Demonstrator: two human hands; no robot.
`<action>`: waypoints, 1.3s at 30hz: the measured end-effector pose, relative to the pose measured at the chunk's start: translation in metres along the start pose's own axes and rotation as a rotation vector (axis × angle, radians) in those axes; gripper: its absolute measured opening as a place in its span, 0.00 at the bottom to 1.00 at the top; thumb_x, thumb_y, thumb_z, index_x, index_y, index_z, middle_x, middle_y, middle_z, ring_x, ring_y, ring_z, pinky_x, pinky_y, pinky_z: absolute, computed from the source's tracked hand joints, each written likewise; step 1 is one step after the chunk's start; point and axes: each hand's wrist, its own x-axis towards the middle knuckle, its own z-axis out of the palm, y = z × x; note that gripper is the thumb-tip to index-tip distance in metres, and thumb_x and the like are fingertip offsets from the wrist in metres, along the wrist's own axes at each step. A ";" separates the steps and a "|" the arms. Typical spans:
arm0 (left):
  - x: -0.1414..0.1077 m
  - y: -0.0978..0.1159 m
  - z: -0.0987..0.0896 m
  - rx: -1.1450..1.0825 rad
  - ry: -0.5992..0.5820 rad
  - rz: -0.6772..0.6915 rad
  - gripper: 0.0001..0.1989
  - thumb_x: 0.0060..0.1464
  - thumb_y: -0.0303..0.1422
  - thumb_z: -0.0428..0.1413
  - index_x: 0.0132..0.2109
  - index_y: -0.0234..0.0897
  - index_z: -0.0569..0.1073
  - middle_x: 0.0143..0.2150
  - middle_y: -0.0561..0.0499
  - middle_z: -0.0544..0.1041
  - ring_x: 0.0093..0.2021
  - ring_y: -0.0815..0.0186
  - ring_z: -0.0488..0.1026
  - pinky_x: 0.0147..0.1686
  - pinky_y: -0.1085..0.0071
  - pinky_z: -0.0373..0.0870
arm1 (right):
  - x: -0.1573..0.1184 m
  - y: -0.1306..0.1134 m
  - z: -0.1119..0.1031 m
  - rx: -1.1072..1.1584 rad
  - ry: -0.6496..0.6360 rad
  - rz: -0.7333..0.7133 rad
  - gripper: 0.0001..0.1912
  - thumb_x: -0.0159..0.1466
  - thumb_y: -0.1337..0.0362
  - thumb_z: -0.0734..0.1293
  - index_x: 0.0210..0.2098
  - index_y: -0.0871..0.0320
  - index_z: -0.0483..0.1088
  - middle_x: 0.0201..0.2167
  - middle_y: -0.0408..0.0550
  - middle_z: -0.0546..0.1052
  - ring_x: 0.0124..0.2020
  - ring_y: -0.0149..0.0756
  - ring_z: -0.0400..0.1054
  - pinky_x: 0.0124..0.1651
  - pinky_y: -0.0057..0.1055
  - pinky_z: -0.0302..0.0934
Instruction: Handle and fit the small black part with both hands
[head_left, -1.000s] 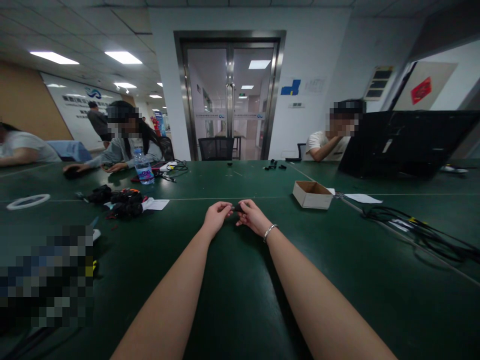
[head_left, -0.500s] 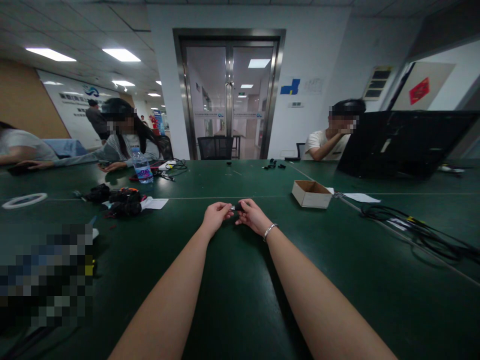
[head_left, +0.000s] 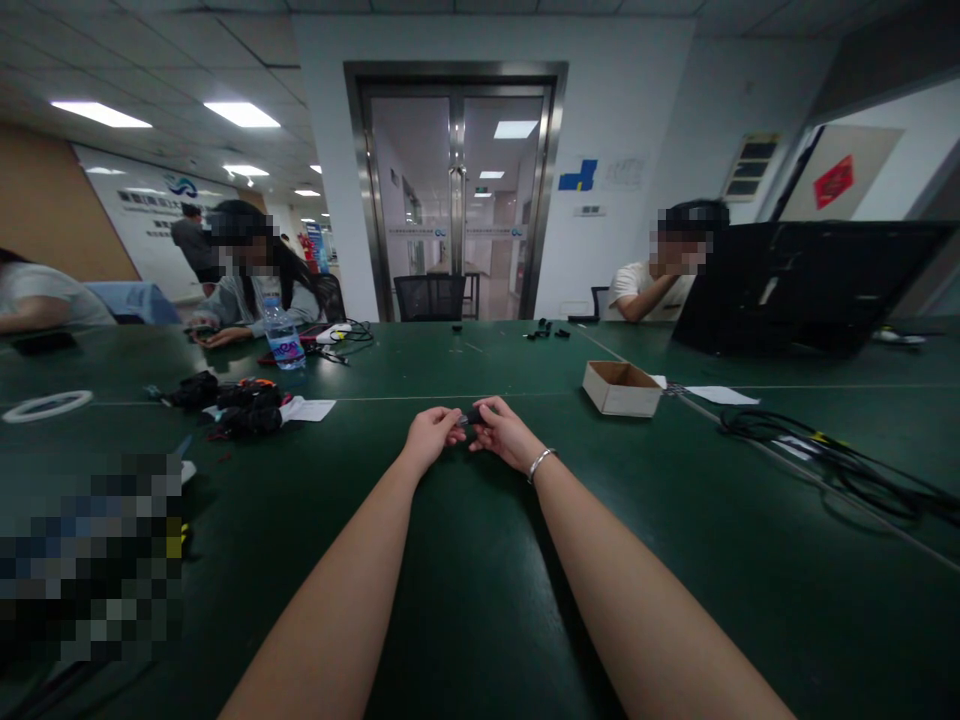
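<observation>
Between my hands is a small black piece with a silvery end (head_left: 473,415), held just above the green table (head_left: 480,560). Its exact kind is too small to make out. My left hand (head_left: 433,436) pinches the silvery end between thumb and fingertips. The black end sits in the closed fingers of my right hand (head_left: 508,436), which has a silver bracelet at the wrist. Fingers partly cover the piece on both sides.
An open cardboard box (head_left: 621,390) stands right of my hands, near coiled black cables (head_left: 817,455). Left lie a dark bundle of gear (head_left: 251,405), a water bottle (head_left: 283,335) and a white ring (head_left: 49,405). Small black pieces (head_left: 546,330) lie farther back. Co-workers sit across the table.
The piece has tilted slightly between my fingers, and less of its silvery part shows. At the far left, a co-worker's outstretched arm has drawn back from a dark object on the table.
</observation>
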 end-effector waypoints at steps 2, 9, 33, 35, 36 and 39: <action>0.001 -0.001 -0.001 0.013 -0.016 -0.005 0.16 0.48 0.42 0.61 0.33 0.30 0.74 0.24 0.49 0.74 0.23 0.71 0.70 0.22 0.77 0.61 | -0.001 -0.001 0.001 -0.002 -0.008 -0.004 0.08 0.65 0.60 0.64 0.40 0.54 0.60 0.18 0.34 0.63 0.15 0.24 0.56 0.28 0.31 0.70; 0.004 -0.006 -0.004 -0.070 -0.040 0.063 0.18 0.42 0.41 0.65 0.36 0.31 0.75 0.29 0.49 0.75 0.27 0.70 0.71 0.27 0.77 0.64 | -0.002 -0.002 0.003 0.000 0.029 0.007 0.05 0.66 0.64 0.63 0.40 0.55 0.61 0.18 0.35 0.65 0.15 0.23 0.57 0.28 0.31 0.70; -0.001 -0.001 -0.007 -0.013 -0.062 0.018 0.24 0.38 0.50 0.64 0.31 0.30 0.75 0.25 0.49 0.73 0.24 0.72 0.66 0.24 0.76 0.60 | -0.006 -0.005 0.000 0.057 -0.016 -0.007 0.11 0.62 0.59 0.69 0.37 0.55 0.63 0.20 0.36 0.66 0.17 0.24 0.60 0.31 0.32 0.70; -0.001 -0.001 -0.007 -0.011 -0.068 0.004 0.25 0.37 0.51 0.64 0.30 0.30 0.74 0.26 0.49 0.73 0.24 0.72 0.67 0.24 0.76 0.60 | -0.006 -0.005 0.000 0.054 -0.019 -0.007 0.12 0.61 0.58 0.69 0.38 0.55 0.63 0.20 0.36 0.66 0.18 0.24 0.60 0.32 0.32 0.70; -0.001 -0.001 -0.007 -0.008 -0.069 -0.005 0.25 0.37 0.51 0.64 0.30 0.30 0.74 0.26 0.49 0.73 0.24 0.72 0.67 0.24 0.77 0.60 | -0.006 -0.005 0.000 0.053 -0.021 -0.005 0.12 0.61 0.59 0.69 0.38 0.55 0.63 0.20 0.36 0.66 0.18 0.24 0.60 0.32 0.32 0.70; 0.000 -0.001 -0.007 0.004 -0.066 -0.029 0.26 0.37 0.52 0.64 0.29 0.30 0.74 0.26 0.48 0.74 0.24 0.72 0.67 0.23 0.77 0.59 | -0.006 -0.005 0.000 0.054 -0.032 0.001 0.12 0.61 0.59 0.69 0.38 0.55 0.63 0.19 0.35 0.66 0.18 0.24 0.60 0.32 0.32 0.70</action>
